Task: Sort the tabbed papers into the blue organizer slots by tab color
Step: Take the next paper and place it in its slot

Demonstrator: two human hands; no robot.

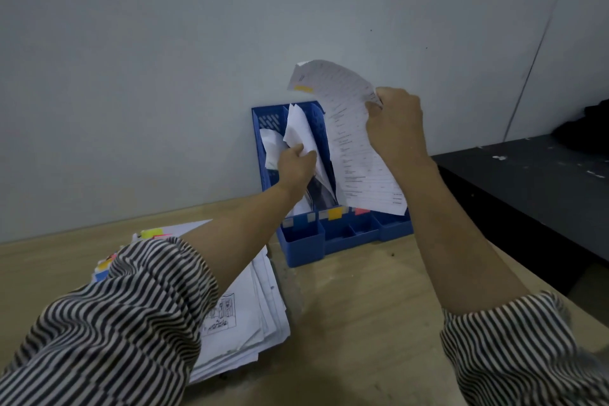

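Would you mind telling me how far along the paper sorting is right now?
Partly done. A few sheets already stand in the blue organizer. In hand: the right hand holds up a sheet with a yellow tab, while the left hand grips the filed papers in a slot. Left: a thick stack of tabbed papers on the table.

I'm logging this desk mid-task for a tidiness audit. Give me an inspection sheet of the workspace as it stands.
Surface: wooden desk, light grain, some specks.
Job's things: blue organizer against the wall, papers in its slots; paper stack with coloured tabs at left; yellow-tabbed sheet raised.
Clutter: nothing seen.
Grippers: left hand grips papers in a slot; right hand pinches the raised sheet.
Cables: nothing seen.
Surroundings: grey wall; black table at right.
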